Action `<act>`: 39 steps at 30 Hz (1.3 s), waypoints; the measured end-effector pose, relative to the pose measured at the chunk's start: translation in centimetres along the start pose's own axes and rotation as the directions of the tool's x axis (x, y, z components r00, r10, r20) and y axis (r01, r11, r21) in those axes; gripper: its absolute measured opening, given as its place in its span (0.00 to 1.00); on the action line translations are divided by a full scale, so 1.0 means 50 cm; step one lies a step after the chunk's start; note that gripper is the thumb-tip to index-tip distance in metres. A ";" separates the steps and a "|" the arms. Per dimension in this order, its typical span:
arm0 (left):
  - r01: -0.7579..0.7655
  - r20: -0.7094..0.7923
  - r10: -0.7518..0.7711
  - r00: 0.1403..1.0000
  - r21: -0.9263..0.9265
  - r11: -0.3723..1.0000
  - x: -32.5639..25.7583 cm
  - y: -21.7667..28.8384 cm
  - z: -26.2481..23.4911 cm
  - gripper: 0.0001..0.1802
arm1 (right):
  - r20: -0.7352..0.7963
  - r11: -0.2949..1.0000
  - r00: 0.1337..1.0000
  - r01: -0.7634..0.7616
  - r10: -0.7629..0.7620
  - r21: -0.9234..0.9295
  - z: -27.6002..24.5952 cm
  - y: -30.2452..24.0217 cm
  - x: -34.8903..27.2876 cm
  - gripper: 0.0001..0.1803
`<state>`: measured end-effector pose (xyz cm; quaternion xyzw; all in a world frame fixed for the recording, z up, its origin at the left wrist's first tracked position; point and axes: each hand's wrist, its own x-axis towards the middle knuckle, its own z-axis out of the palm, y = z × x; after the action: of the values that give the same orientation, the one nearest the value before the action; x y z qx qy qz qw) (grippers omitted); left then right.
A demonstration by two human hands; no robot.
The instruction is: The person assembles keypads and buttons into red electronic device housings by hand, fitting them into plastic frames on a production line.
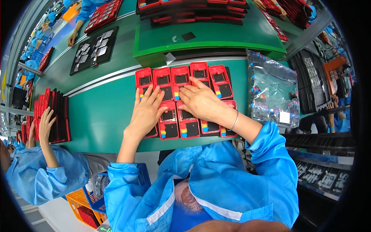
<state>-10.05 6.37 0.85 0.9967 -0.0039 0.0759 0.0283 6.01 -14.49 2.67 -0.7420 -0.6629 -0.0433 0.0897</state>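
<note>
Two rows of red phone housings (169, 130) lie side by side on a black tray (228, 72) in front of me. Each has a dark window at the far end, and many show yellow and blue pieces near the other end. My left hand (145, 109) rests with fingers spread over the left housings, its fingertips on the far row. Over the middle housings lies my right hand (201, 101), fingers stretched out and touching the far row. Neither hand visibly grips anything. My palms and wrists hide parts of the near row.
A clear plastic bag (273, 91) lies to the right, with black trays (309, 81) beyond it. A raised green shelf (208, 42) holds stacked red housings. Far left lies a black tray with metal parts (94, 50). A co-worker's hand (45, 123) touches upright red-and-black trays (62, 116).
</note>
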 end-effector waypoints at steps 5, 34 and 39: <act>-0.009 0.014 0.010 1.000 -0.070 0.998 0.007 0.013 0.009 0.35 | -0.118 1.000 0.993 -0.017 0.018 0.006 0.045 0.003 0.004 0.30; 0.082 -0.153 -0.116 0.981 -0.217 0.973 -0.029 0.045 0.005 0.28 | -0.144 0.995 0.989 0.048 -0.035 0.088 0.029 -0.008 0.014 0.24; 0.076 -0.201 -0.124 0.972 -0.233 0.969 -0.052 0.037 0.035 0.29 | -0.226 0.991 0.971 0.101 -0.078 0.093 0.010 -0.013 0.062 0.26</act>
<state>-12.38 4.42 -1.16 0.9721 0.0412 0.1803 0.1445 5.69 -11.31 2.79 -0.6961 -0.6830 -0.0954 0.1994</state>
